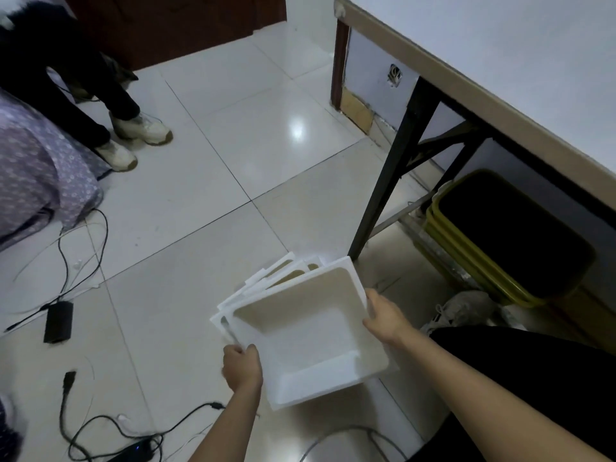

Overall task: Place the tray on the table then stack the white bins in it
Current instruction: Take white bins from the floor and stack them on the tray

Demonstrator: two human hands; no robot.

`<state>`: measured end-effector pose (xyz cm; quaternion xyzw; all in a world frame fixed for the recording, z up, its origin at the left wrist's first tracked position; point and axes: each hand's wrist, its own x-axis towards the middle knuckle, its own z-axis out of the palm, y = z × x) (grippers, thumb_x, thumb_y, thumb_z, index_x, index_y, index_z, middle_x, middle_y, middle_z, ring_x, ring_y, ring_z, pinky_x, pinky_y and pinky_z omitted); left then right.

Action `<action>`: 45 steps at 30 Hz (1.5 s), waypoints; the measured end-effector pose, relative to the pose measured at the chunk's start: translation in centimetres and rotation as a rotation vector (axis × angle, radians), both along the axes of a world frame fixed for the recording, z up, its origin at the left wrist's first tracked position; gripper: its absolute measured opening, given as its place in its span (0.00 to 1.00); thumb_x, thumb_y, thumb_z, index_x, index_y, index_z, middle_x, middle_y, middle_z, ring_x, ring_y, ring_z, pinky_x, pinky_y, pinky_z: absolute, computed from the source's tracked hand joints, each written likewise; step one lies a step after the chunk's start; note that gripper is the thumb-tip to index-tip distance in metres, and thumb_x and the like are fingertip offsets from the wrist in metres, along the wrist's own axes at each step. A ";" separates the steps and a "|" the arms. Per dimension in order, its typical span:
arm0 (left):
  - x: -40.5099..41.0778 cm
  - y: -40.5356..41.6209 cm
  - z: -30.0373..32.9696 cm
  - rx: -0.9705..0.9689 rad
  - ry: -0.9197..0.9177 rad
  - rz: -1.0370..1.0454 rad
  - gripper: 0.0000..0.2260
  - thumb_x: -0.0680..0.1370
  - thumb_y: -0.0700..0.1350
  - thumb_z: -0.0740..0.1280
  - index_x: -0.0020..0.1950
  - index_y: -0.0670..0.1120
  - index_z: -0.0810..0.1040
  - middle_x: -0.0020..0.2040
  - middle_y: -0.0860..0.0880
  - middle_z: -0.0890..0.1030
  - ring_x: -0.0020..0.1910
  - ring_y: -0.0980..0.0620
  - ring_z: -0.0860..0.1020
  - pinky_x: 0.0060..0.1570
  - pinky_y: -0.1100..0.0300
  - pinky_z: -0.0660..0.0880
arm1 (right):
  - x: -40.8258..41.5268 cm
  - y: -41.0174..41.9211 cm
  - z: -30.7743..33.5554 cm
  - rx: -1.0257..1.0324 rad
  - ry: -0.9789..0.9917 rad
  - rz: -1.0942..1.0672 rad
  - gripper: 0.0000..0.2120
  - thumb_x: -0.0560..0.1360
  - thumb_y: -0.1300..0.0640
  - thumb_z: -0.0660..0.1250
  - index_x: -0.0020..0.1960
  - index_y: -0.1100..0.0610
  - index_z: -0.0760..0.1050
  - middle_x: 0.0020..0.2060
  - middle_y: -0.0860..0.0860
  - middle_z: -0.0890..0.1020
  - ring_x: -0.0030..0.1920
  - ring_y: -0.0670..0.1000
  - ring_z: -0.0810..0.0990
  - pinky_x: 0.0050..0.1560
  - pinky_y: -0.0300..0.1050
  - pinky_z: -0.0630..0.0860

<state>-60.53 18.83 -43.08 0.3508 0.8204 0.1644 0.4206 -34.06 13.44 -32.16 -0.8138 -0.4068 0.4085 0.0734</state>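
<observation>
A glossy tiled floor [213,181] fills most of the view, with black cables [83,261] and a black power adapter [58,321] lying on it at the left. A second person's pale sneakers [140,128] stand at upper left beside purple patterned fabric [40,175]. Stacked yellow-green bins [473,248] sit on the floor at right, near a black folding leg [386,181].

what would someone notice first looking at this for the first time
Most likely the top white bin at lower centre, held over the tiled floor with the left hand and right hand on opposite edges, more white bins fanned beneath it. Next, the yellow-rimmed trays stacked under the table at right, and another person's sneakers at upper left.
</observation>
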 end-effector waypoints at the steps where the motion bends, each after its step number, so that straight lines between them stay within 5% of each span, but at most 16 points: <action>1: 0.0 0.1 0.6 0.021 0.010 -0.018 0.05 0.73 0.40 0.62 0.47 0.42 0.69 0.43 0.42 0.77 0.42 0.41 0.76 0.38 0.55 0.70 | 0.2 0.1 0.5 0.015 -0.010 -0.001 0.23 0.74 0.63 0.62 0.68 0.58 0.64 0.61 0.57 0.75 0.60 0.58 0.75 0.57 0.50 0.74; 20: 0.3 4.4 12.2 0.531 0.077 -0.249 0.03 0.76 0.38 0.62 0.45 0.39 0.71 0.46 0.39 0.75 0.40 0.41 0.74 0.41 0.54 0.70 | 1.5 -0.4 11.9 0.268 0.031 -0.139 0.22 0.76 0.61 0.60 0.69 0.53 0.66 0.61 0.54 0.78 0.60 0.56 0.77 0.57 0.48 0.76; 25: 0.6 9.2 20.1 0.674 0.112 -0.287 0.05 0.77 0.40 0.62 0.47 0.38 0.73 0.48 0.40 0.76 0.43 0.42 0.74 0.43 0.54 0.70 | 1.5 2.1 17.5 0.388 0.016 -0.122 0.20 0.76 0.60 0.60 0.67 0.53 0.66 0.59 0.52 0.79 0.54 0.54 0.78 0.47 0.45 0.76; 30: 1.9 13.6 30.0 0.823 0.098 -0.332 0.06 0.76 0.39 0.61 0.49 0.38 0.74 0.49 0.42 0.75 0.43 0.45 0.71 0.43 0.56 0.66 | 2.5 3.8 25.0 0.510 0.042 -0.141 0.22 0.76 0.61 0.62 0.69 0.55 0.65 0.60 0.53 0.77 0.50 0.51 0.75 0.49 0.43 0.74; 35: 6.1 15.9 41.3 0.979 0.142 -0.475 0.04 0.76 0.38 0.61 0.43 0.38 0.74 0.40 0.43 0.74 0.40 0.45 0.71 0.39 0.56 0.63 | 5.9 3.6 33.8 0.664 0.045 -0.252 0.25 0.74 0.63 0.62 0.70 0.54 0.64 0.55 0.52 0.76 0.49 0.53 0.75 0.51 0.50 0.80; 42: 16.2 18.2 53.1 0.903 0.296 -0.783 0.10 0.76 0.39 0.60 0.50 0.36 0.77 0.49 0.38 0.80 0.48 0.39 0.76 0.41 0.55 0.69 | 13.2 -0.2 44.4 0.766 -0.025 -0.442 0.24 0.75 0.62 0.63 0.70 0.60 0.66 0.60 0.56 0.75 0.52 0.54 0.76 0.51 0.47 0.78; 45: 22.6 16.1 58.0 0.914 0.298 -0.910 0.10 0.75 0.38 0.60 0.50 0.36 0.78 0.51 0.38 0.81 0.50 0.38 0.78 0.43 0.53 0.73 | 17.3 -3.8 47.9 0.804 -0.084 -0.539 0.17 0.73 0.62 0.62 0.61 0.65 0.73 0.52 0.57 0.79 0.49 0.56 0.79 0.49 0.49 0.78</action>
